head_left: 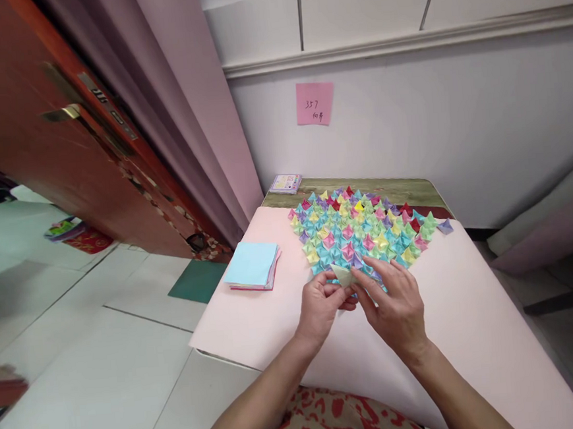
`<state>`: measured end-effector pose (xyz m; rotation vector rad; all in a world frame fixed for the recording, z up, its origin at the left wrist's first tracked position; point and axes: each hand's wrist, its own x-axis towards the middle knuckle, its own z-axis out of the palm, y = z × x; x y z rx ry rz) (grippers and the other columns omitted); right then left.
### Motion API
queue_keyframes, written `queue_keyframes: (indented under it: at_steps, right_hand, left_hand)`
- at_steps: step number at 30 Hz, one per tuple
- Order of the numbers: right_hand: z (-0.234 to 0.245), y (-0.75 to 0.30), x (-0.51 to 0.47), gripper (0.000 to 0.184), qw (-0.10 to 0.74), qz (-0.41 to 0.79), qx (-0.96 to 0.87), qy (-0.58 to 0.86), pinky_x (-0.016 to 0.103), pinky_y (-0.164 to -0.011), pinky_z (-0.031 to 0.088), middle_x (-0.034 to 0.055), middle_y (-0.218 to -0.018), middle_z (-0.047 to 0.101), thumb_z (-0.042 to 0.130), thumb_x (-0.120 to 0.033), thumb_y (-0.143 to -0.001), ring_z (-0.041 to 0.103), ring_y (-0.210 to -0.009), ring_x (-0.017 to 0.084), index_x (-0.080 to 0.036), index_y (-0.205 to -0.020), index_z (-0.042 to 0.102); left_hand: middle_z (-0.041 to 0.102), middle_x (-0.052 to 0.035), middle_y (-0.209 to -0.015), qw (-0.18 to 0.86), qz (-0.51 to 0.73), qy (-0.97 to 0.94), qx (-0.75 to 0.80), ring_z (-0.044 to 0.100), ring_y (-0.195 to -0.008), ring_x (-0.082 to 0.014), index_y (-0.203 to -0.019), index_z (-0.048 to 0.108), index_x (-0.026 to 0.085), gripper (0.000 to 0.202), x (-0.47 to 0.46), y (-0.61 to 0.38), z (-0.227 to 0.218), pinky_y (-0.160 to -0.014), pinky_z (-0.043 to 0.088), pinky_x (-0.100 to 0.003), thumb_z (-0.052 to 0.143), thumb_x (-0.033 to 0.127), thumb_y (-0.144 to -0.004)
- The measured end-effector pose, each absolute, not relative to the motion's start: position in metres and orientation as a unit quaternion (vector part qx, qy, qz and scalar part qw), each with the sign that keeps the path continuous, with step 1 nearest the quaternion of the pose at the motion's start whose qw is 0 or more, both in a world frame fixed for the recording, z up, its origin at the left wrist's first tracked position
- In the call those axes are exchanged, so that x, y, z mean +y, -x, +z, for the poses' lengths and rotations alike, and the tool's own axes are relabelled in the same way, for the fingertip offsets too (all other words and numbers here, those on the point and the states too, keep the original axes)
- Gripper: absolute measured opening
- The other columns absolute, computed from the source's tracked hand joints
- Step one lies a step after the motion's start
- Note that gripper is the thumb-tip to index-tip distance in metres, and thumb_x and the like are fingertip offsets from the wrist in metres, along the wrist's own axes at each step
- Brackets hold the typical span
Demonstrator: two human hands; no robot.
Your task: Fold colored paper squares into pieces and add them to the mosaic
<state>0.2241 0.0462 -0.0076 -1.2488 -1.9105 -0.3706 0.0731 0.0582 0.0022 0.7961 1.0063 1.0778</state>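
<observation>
Between my two hands is a small piece of pale green folded paper [342, 275], its pointed corner facing up and away from me. My left hand [319, 306] pinches it from the left with thumb and fingers. From the right, my right hand [391, 302] presses its thumb and fingertips on the same paper. Just beyond lie many folded paper pieces [347, 231] in blue, green, yellow, pink, purple and red, set close together in rows. My hands hide the nearest of them. One purple folded piece [445, 226] sits apart at the right.
A stack of square paper [251, 265], light blue on top, lies on the pink-covered table [255, 323] to the left. Small printed packs [285, 183] rest at the back left corner. A pink note [314, 104] is on the wall; a red-brown door [85, 124] stands at left.
</observation>
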Motion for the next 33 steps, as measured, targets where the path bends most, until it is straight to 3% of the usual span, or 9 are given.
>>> queue_keyframes:
  at_steps: [4,8,12,15,18,20,24,28,33]
  right_hand:
    - [-0.008,-0.222,0.039,0.037,0.399,-0.177,-0.757,0.487,0.045,-0.101,0.045,0.0045,-0.124,0.067,0.065,-0.017,-0.087,0.062,-0.114,0.025,-0.036,-0.119,0.066]
    - [-0.004,-0.219,0.033,0.016,0.418,-0.110,-0.718,0.545,0.032,-0.073,0.048,0.0029,-0.083,0.073,0.068,-0.025,-0.086,0.066,-0.077,0.020,-0.032,-0.098,0.075]
    - [-0.001,-0.226,0.037,0.022,0.404,0.174,-0.661,0.608,0.026,-0.050,0.038,-0.0028,-0.053,0.056,0.065,-0.045,-0.087,0.052,-0.049,0.014,-0.029,-0.096,0.076]
    - [0.000,-0.236,0.044,0.030,0.390,0.414,-0.604,0.559,0.025,-0.049,0.038,-0.0043,-0.051,0.052,0.064,-0.051,-0.085,0.051,-0.050,0.014,-0.024,-0.094,0.074]
    - [0.002,-0.245,0.049,0.030,0.373,0.546,-0.551,0.508,0.024,-0.049,0.036,-0.0027,-0.056,0.058,0.068,-0.050,-0.082,0.049,-0.051,0.012,-0.020,-0.083,0.070]
    - [0.004,-0.248,0.051,0.032,0.362,0.603,-0.520,0.486,0.023,-0.048,0.034,-0.0024,-0.057,0.059,0.069,-0.050,-0.081,0.045,-0.050,0.010,-0.019,-0.077,0.066]
    - [0.007,-0.250,0.050,0.035,0.354,0.667,-0.478,0.448,0.021,-0.050,0.035,-0.0017,-0.059,0.060,0.070,-0.050,-0.080,0.046,-0.050,0.008,-0.018,-0.072,0.061]
    - [0.006,-0.250,0.050,0.034,0.352,0.706,-0.444,0.424,0.020,-0.051,0.038,-0.0025,-0.061,0.060,0.071,-0.050,-0.081,0.051,-0.052,0.008,-0.018,-0.074,0.061]
    - [0.007,-0.251,0.049,0.035,0.364,0.690,-0.451,0.434,0.020,-0.052,0.040,-0.0038,-0.056,0.056,0.071,-0.050,-0.081,0.052,-0.052,0.009,-0.018,-0.073,0.059]
  left_hand:
    - [0.072,-0.0036,-0.068,0.663,0.475,-0.362,0.452,0.069,-0.061,-0.0198,-0.089,0.060,0.016,0.047,0.059,-0.072,0.000,-0.064,0.056,-0.032,0.083,0.048,-0.063]
    - [0.074,-0.0034,-0.075,0.567,0.490,-0.464,0.473,0.067,-0.064,-0.0185,-0.098,0.065,0.020,0.030,0.055,-0.068,-0.002,-0.068,0.054,-0.031,0.073,0.040,-0.077]
    - [0.076,-0.0062,-0.096,0.430,0.486,-0.584,0.487,0.069,-0.087,-0.0227,-0.114,0.068,0.027,0.033,0.048,-0.063,-0.004,-0.089,0.050,-0.034,0.069,0.030,-0.081]
    - [0.075,-0.0059,-0.092,0.420,0.467,-0.624,0.465,0.069,-0.085,-0.0220,-0.121,0.066,0.027,0.039,0.045,-0.061,-0.005,-0.089,0.049,-0.033,0.066,0.028,-0.082]
    - [0.068,-0.0018,-0.073,0.471,0.430,-0.633,0.438,0.064,-0.068,-0.0176,-0.129,0.059,0.023,0.047,0.045,-0.060,-0.003,-0.074,0.051,-0.030,0.067,0.029,-0.083]
    - [0.064,0.0007,-0.067,0.567,0.402,-0.589,0.412,0.062,-0.060,-0.0158,-0.129,0.054,0.020,0.055,0.048,-0.059,0.000,-0.062,0.051,-0.028,0.072,0.032,-0.079]
    - [0.066,-0.0009,-0.065,0.741,0.362,-0.459,0.329,0.064,-0.054,-0.0169,-0.114,0.055,0.016,0.050,0.056,-0.056,0.003,-0.050,0.052,-0.027,0.076,0.039,-0.074]
    - [0.069,-0.0051,-0.066,0.788,0.357,-0.396,0.307,0.065,-0.052,-0.0166,-0.094,0.060,0.014,0.034,0.062,-0.054,0.002,-0.046,0.052,-0.024,0.069,0.044,-0.081]
    - [0.070,-0.0068,-0.069,0.784,0.322,-0.405,0.343,0.067,-0.054,-0.0160,-0.082,0.061,0.012,0.033,0.065,-0.054,0.001,-0.046,0.053,-0.023,0.075,0.041,-0.076]
